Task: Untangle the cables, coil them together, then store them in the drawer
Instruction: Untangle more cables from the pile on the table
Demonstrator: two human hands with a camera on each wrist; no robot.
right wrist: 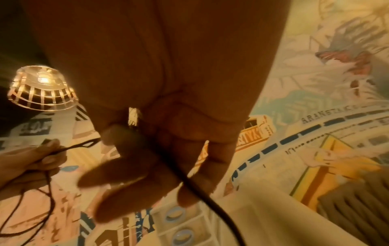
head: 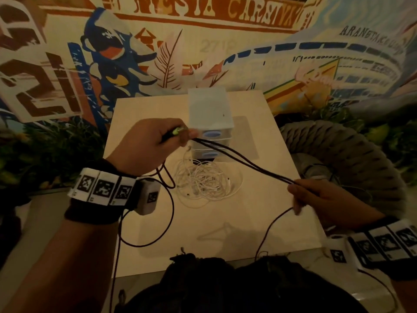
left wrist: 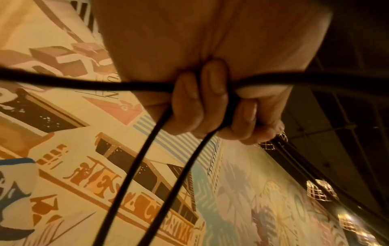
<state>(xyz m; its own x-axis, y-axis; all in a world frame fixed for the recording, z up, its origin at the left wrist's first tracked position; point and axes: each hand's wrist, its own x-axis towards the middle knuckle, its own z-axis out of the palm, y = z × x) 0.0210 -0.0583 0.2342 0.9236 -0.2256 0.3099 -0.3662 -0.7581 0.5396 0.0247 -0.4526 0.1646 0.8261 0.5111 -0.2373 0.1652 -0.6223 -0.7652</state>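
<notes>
Thin black cable (head: 242,162): held in the air above the middle of the pale wooden bench (head: 282,213), two strands drawn taut side by side between the two hands; further loops hang from the left hand down past the near edge of the bench, and one strand drops from the right hand to the near edge. Left hand (head: 146,147): raised, fingers curled round the cable strands, a green-tipped connector (head: 178,131) showing at thumb and forefinger; the left wrist view shows the fingers (left wrist: 212,98) closed over several strands. Right hand (head: 325,199): lower, above the right edge of the bench, pinching the same strands; the right wrist view shows the cable running across its fingers (right wrist: 179,168), somewhat blurred. Tangle of thin white cables (head: 203,181): lying loose on the bench at its centre, just in front of the drawer unit. Small translucent white plastic drawer unit (head: 208,116): standing toward the far edge of the bench, blue oval handles on its drawer fronts, drawers closed. Grey woven rope basket-like seat (head: 352,154): beside the right edge of the bench. Painted mural wall (head: 203,41): behind the far edge.
</notes>
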